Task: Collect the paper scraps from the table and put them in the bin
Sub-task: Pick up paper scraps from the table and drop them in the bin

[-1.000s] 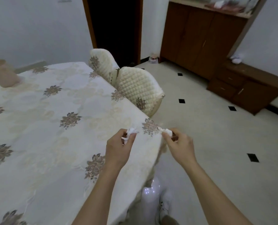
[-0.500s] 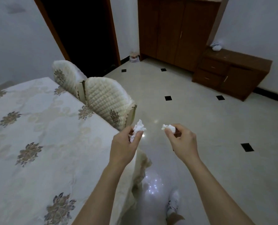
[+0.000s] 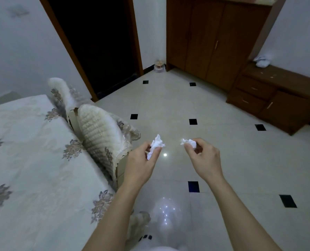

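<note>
My left hand pinches a crumpled white paper scrap between thumb and fingers, held out over the tiled floor just right of the table. A second, smaller crumpled paper scrap is pinched at the fingertips of my right hand, level with the left hand and a short way apart from it. The table, covered with a pale cloth with brown flower patterns, lies at the left. No bin is in view.
Two chairs with quilted cream covers stand against the table's right edge. A dark open doorway is straight ahead, a brown wardrobe and low drawer cabinet at the right. Pale tiled floor spreads ahead.
Both hands, each holding its scrap, have come off the table's corner and now hang over the floor. My view has turned right, away from the table, toward the doorway and cabinets.
</note>
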The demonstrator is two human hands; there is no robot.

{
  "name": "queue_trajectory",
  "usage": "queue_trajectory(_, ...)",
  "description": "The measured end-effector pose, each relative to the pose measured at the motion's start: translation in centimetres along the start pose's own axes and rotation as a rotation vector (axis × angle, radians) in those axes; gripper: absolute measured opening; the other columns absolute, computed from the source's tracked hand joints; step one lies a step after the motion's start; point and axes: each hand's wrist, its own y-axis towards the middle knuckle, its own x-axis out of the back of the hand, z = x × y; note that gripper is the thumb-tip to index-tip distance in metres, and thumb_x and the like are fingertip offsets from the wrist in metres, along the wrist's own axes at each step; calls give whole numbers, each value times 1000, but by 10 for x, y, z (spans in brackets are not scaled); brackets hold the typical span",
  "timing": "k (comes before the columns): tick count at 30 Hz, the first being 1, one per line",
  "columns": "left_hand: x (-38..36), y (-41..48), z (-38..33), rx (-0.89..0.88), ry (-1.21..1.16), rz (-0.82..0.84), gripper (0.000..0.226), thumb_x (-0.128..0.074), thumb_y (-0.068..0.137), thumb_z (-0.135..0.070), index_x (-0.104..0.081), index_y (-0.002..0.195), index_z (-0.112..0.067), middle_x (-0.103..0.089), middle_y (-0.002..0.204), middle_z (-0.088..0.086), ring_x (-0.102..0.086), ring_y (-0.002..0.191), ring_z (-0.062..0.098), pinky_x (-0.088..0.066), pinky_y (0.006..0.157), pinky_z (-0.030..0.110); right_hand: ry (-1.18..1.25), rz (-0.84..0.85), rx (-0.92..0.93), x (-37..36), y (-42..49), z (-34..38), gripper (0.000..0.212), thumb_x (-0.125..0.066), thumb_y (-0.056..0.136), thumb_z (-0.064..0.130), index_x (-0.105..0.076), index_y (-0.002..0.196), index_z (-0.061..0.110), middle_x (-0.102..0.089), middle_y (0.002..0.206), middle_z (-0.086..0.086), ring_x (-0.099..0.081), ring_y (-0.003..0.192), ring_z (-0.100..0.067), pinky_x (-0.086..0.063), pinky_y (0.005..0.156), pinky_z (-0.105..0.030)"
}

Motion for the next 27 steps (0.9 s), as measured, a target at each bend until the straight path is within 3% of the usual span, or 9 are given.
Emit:
queue_trajectory(3,-8,27,-2,19,10,-23,19,-61,93,-42,-57,77,-33,-61,69,-6,-54,67,7,-40,59,22,9,30,4,-6,32,-7,18,-65,89,39,-69,77,26,-53,57,14,-47,55,-6,-39,57,-21)
queue_trajectory(6,-17,56,-2,39,0,-47,14,-63,93,-39,-61,84,-28,-60,70,-15,-54,66,0,-38,56,13,8,60,19,-15,65,-12,20,-65,89,40,-69,77,25,-51,55,10,-46,54,-7,-40,57,-24)
queue_trajectory(11,-32,117,5,54,-8,-90,16,-63,93,-37,-56,79,-33,-57,68,-16,-53,65,-4,-37,57,9,-29,105,59,-34,132,-13,20,-65,89,42,-70,78,25,-55,58,19,-50,56,-7,-37,55,-17)
queue_trajectory(14,-38,166,16,78,-21,-119,15,-63,93,-38,-62,86,-25,-60,68,-13,-55,64,-1,-36,54,11,-54,134,80,-52,179,-8,22,-65,89,42,-69,77,25,-55,59,20,-51,57,-5,-36,54,-15)
queue_trajectory(27,-13,400,46,79,20,-241,20,-62,92,-42,-61,85,-24,-58,67,-9,-53,62,9,-40,57,21,-63,252,150,-159,405,44,23,-64,90,47,-68,79,27,-59,63,12,-53,60,-5,-40,57,-19)
